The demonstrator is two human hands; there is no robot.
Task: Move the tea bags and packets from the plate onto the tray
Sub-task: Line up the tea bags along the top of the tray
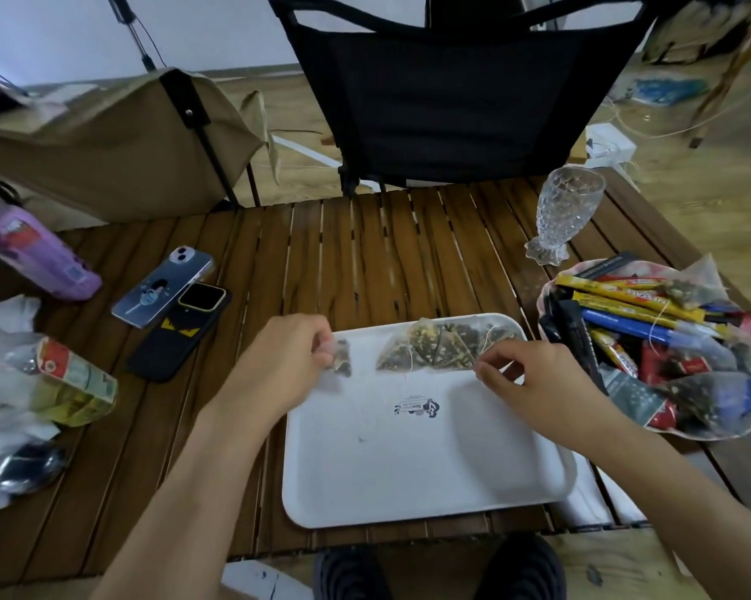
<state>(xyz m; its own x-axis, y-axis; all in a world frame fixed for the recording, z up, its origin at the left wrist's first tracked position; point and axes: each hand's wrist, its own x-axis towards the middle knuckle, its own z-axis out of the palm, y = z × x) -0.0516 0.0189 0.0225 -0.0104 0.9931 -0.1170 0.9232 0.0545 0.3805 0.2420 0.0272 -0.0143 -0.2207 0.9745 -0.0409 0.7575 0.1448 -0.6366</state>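
Observation:
A white tray (425,469) lies on the slatted wooden table. Several pyramid tea bags (434,346) lie along its far edge. My left hand (285,357) pinches one tea bag (339,361) over the tray's far left corner, its string hanging down. My right hand (534,374) pinches the edge of a tea bag at the right end of that row. At the right stands a pink plate (547,292) piled with stick packets (625,309) and more tea bags (694,387).
A cut-glass goblet (564,214) stands behind the plate. Two phones (179,313) lie left of the tray. A purple bottle (31,249), a crumpled carton (75,378) and plastic bags sit at the far left. A black chair (451,88) faces the table's far side.

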